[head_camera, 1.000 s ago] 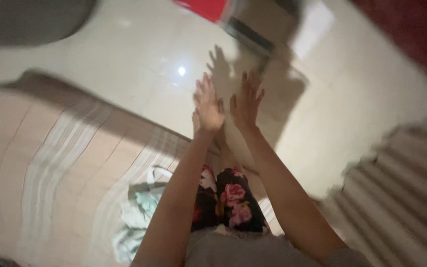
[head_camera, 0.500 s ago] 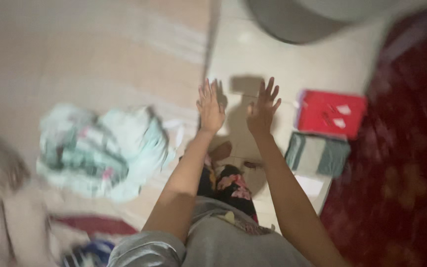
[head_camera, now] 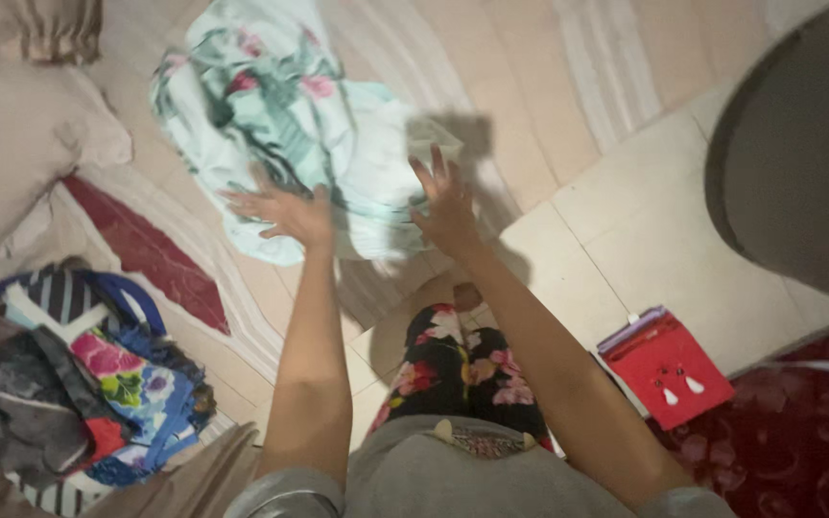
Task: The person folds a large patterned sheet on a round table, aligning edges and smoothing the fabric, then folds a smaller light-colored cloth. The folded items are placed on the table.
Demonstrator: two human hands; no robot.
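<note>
Item: pale green floral garment (head_camera: 290,115), crumpled, lying upper centre of frame on a beige striped mat (head_camera: 549,86); left hand (head_camera: 285,213) and right hand (head_camera: 445,206) are reaching over its near edge, fingers spread and empty; likely light, soft, limp—best gathered by a bunched edge.

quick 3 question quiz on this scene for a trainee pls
1. True or false: both hands, the left hand and the right hand, are open with fingers spread.
2. Which thing are the hands nearest to? A) the mint floral cloth B) the red box C) the pile of colourful clothes
3. Fill in: the red box lies on the floor to the person's ____ side.

Key: 1 true; 2 A; 3 right
</note>
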